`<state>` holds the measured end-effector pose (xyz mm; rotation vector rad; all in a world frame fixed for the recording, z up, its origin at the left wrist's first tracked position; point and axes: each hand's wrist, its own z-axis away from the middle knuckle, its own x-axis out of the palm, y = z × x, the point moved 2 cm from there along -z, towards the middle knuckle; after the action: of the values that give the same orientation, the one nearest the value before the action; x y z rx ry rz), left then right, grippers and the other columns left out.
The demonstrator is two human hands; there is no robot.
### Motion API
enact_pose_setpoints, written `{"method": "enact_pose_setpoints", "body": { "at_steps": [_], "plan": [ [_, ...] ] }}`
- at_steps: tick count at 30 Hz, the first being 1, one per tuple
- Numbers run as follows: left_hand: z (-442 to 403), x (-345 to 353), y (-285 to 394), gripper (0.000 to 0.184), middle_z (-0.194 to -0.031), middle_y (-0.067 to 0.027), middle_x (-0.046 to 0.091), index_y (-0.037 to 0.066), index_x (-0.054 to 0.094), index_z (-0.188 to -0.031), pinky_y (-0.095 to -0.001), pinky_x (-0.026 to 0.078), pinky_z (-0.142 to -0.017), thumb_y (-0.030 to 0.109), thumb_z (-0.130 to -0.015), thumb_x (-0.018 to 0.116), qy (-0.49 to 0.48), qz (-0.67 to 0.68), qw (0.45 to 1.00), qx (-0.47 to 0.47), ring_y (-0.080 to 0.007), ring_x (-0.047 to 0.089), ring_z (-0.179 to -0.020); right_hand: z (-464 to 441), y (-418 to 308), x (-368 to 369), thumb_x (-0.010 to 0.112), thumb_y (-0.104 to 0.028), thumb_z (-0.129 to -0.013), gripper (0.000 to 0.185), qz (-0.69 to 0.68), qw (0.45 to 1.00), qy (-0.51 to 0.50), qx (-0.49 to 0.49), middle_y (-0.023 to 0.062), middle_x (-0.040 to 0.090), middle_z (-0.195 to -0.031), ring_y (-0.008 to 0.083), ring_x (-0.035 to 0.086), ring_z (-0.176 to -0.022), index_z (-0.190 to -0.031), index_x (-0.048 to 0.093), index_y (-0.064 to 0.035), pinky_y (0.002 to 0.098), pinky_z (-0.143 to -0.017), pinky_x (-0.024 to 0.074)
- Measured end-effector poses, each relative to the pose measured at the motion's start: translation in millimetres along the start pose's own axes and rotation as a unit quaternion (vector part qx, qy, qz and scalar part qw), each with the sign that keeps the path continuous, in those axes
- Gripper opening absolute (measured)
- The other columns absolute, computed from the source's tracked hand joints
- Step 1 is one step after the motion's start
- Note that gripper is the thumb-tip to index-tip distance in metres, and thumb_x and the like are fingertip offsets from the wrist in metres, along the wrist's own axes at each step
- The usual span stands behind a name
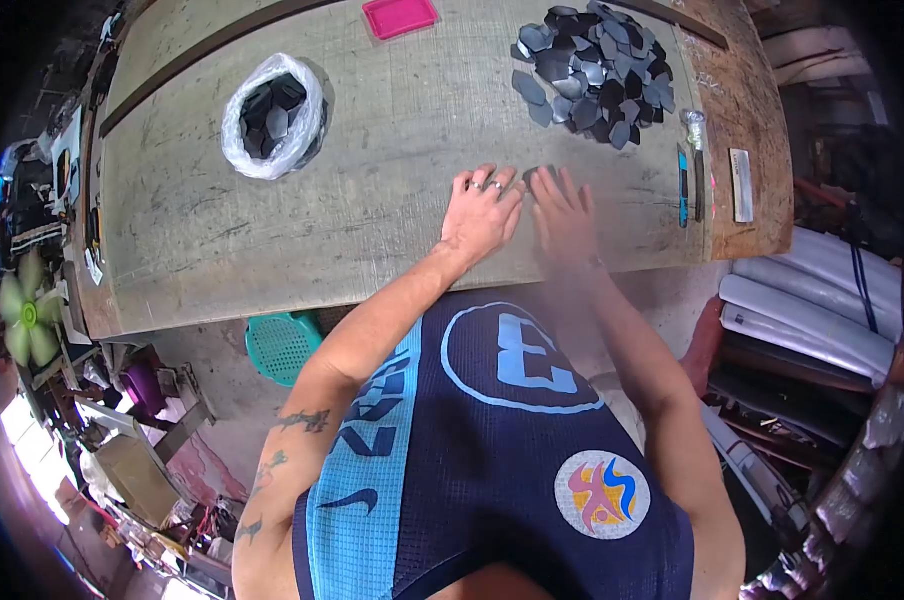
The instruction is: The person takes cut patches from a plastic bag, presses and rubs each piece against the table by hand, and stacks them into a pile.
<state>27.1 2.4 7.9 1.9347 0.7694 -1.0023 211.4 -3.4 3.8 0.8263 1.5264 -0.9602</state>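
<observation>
My left hand [480, 212], with rings on its fingers, rests on the worn tabletop [372, 230]. Its fingers are bent and slightly apart, and I see nothing held in it. Close beside it, my right hand [566, 212] is smeared by motion, with its fingers extended forward. A small dark flat piece [531, 178] shows at the inner fingertips of my right hand; part of it is hidden. Beyond that hand lies a loose pile of black and grey flat cut pieces [602, 75]. A bag of clear plastic [234, 130], rolled open at the top, holds more such pieces to the left.
A pink tray [400, 17] sits at the far edge. On the right lie a blue cutter [683, 188], a dark strip [699, 185] and a pale metal-looking strip [741, 186]. Wrapped rolls [812, 310] are stacked right of the table; a green plastic basket [280, 348] stands below its front edge.
</observation>
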Motion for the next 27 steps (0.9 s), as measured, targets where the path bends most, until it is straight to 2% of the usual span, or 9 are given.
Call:
{"method": "enact_pose_setpoints", "body": {
  "at_steps": [2,6,8,10,12,18,21,25,27],
  "plan": [
    [3.6,-0.9,1.4,0.034,-0.134,-0.0053,0.062,0.014,0.072,-0.122,-0.0492,0.04,-0.104,0.026,-0.091,0.071,-0.008,0.001,1.0,0.005,-0.0297,0.053,-0.128,-14.9,-11.5,-3.7,0.056,-0.029,-0.104,0.054,-0.039,0.996,0.004,0.074,-0.0015,0.041,-0.167,0.03,0.034,-0.154,-0.157,0.05,-0.0189,0.0613,-0.124,0.0258],
    [1.3,-1.3,-1.2,0.033,-0.134,-0.0052,0.062,0.014,0.072,-0.122,-0.049,0.04,-0.105,0.026,-0.091,0.071,-0.006,-0.001,1.0,0.012,-0.0299,0.053,-0.128,7.3,-16.5,-2.0,0.054,-0.029,-0.105,0.053,-0.072,0.995,0.01,0.061,-0.0008,0.04,-0.167,0.0314,0.034,-0.155,-0.157,0.05,-0.0183,0.062,-0.124,0.0251],
    [3.9,-0.9,1.1,0.032,-0.135,-0.0055,0.062,0.014,0.072,-0.122,-0.0491,0.04,-0.105,0.025,-0.091,0.07,-0.009,0.004,1.0,0.0,-0.0304,0.053,-0.128,16.5,-8.6,-4.1,0.052,-0.029,-0.105,0.053,-0.028,0.999,-0.015,0.04,0.0038,0.042,-0.166,0.0335,0.034,-0.154,-0.156,0.05,-0.0133,0.0629,-0.123,0.0259],
    [7.0,0.2,2.4,0.032,-0.135,-0.0058,0.062,0.014,0.072,-0.122,-0.0495,0.04,-0.105,0.025,-0.091,0.07,-0.025,0.012,1.0,0.0,-0.0307,0.053,-0.128,4.7,-13.3,5.3,0.051,-0.03,-0.106,0.053,-0.058,0.996,-0.002,0.061,0.004,0.042,-0.166,0.0336,0.034,-0.154,-0.156,0.05,-0.0135,0.0633,-0.123,0.0248],
    [5.2,3.1,-0.4,0.033,-0.137,-0.0063,0.06,0.014,0.073,-0.122,-0.0511,0.039,-0.105,0.026,-0.092,0.069,-0.003,0.003,1.0,0.011,-0.0314,0.051,-0.13,-13.2,-18.9,8.7,0.051,-0.03,-0.106,0.054,-0.089,0.988,0.055,0.109,0.0019,0.039,-0.168,0.0323,0.033,-0.155,-0.158,0.048,-0.0159,0.0631,-0.124,0.0224],
    [5.9,3.4,-0.9,0.033,-0.134,-0.0061,0.062,0.015,0.072,-0.123,-0.0507,0.039,-0.105,0.026,-0.092,0.07,-0.008,0.013,1.0,0.001,-0.0315,0.051,-0.129,10.5,-9.5,2.1,0.05,-0.03,-0.107,0.052,-0.065,0.996,-0.005,0.067,0.0065,0.043,-0.165,0.0364,0.032,-0.155,-0.155,0.05,-0.0111,0.0652,-0.122,0.0246],
    [4.3,2.5,0.6,0.033,-0.134,-0.0054,0.061,0.015,0.072,-0.123,-0.0502,0.039,-0.105,0.027,-0.092,0.069,-0.001,-0.001,1.0,0.007,-0.0305,0.052,-0.129,-11.4,-16.6,8.0,0.048,-0.032,-0.107,0.053,-0.092,0.987,0.063,0.114,0.0043,0.039,-0.168,0.0342,0.031,-0.156,-0.157,0.049,-0.0142,0.065,-0.123,0.0239],
    [-1.3,0.7,0.0,0.033,-0.135,-0.0055,0.062,0.015,0.072,-0.123,-0.0505,0.039,-0.105,0.027,-0.092,0.068,-0.005,-0.002,1.0,0.002,-0.0305,0.052,-0.129,17.2,-12.7,-4.7,0.049,-0.031,-0.108,0.051,-0.077,0.994,0.02,0.082,0.0074,0.045,-0.164,0.0372,0.035,-0.154,-0.154,0.051,-0.0112,0.0666,-0.121,0.0261],
    [3.6,0.9,1.1,0.033,-0.135,-0.0052,0.062,0.015,0.072,-0.123,-0.0509,0.039,-0.105,0.028,-0.093,0.068,-0.025,0.001,1.0,-0.002,-0.0305,0.052,-0.129,-0.5,-6.9,2.5,0.05,-0.031,-0.107,0.051,-0.084,0.992,0.05,0.076,0.0075,0.045,-0.164,0.0366,0.035,-0.154,-0.154,0.051,-0.0115,0.0662,-0.121,0.0259]
  ]
}}
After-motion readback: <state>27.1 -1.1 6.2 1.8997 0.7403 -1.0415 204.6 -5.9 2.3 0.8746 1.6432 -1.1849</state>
